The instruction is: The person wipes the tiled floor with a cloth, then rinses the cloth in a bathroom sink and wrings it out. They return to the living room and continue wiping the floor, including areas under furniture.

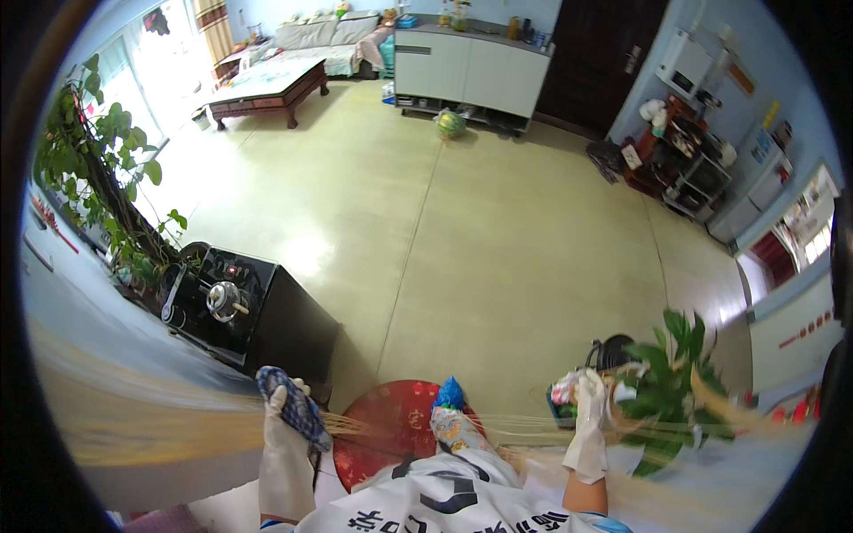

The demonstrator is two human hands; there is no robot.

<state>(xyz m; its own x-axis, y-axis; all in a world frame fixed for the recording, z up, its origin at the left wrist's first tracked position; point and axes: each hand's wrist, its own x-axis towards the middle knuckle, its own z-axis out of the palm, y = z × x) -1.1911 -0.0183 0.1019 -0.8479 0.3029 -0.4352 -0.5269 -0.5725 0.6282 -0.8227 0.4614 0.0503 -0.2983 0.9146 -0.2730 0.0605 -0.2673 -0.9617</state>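
Observation:
My left hand (283,426), in a long white rubber glove, grips a blue checked cloth (296,403) bunched at lower left. My right hand (590,406), gloved alike, is at lower right with its fingers curled. Against those fingers sits a crumpled red-and-white thing (566,388); whether the hand holds it or it lies in the dark green container (562,412) behind cannot be told. Blurred straw-coloured strands (213,416) stretch past both hands, like a string curtain. My foot in a blue shoe cover (449,393) stands on a round red mat (380,433).
Near my left stand a black cabinet (293,320) with a glass kettle (226,301) on top and a climbing plant (113,166). A leafy plant (673,386) is beside my right hand. Farther off are a watermelon (451,124), a white sideboard (466,70) and a wooden coffee table (273,93).

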